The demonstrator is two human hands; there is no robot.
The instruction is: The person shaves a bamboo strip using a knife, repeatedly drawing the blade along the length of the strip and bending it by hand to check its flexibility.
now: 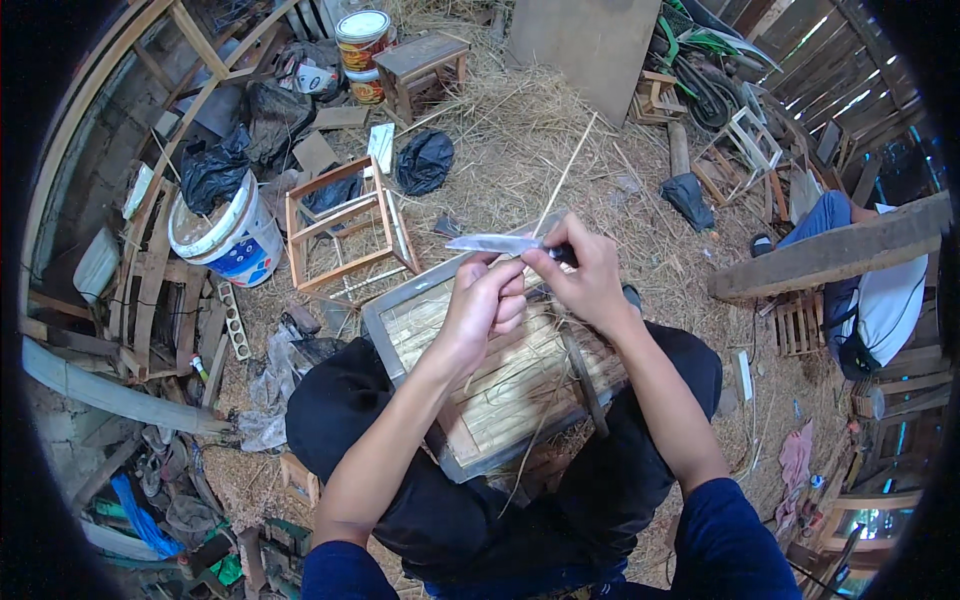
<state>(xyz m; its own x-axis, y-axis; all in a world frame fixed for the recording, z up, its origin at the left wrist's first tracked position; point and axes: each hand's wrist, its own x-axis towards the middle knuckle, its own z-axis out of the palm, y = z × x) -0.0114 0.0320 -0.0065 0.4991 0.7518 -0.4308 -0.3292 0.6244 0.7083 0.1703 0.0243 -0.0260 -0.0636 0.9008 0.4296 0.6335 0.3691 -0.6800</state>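
Observation:
My right hand (pixel 590 272) is closed round the black handle of a knife (pixel 492 243), whose blade points left above my left hand. My left hand (pixel 485 312) is closed just beneath the blade, its thumb close to the right hand. A long, thin pale strip (pixel 568 180) slants up and away from between the hands; the left fingers seem to pinch it, though its lower end is hidden there. Across my lap lies a grey-framed panel (pixel 408 372) with pale slats. A dark stick (pixel 583 385) and loose thin strands rest on it.
Straw covers the ground ahead. A wooden frame (pixel 345 268) and white bucket (pixel 225 235) stand at left, with a stool (pixel 422 62) farther off. A thick beam (pixel 830 250) juts in at right, where another person (pixel 825 218) is partly visible.

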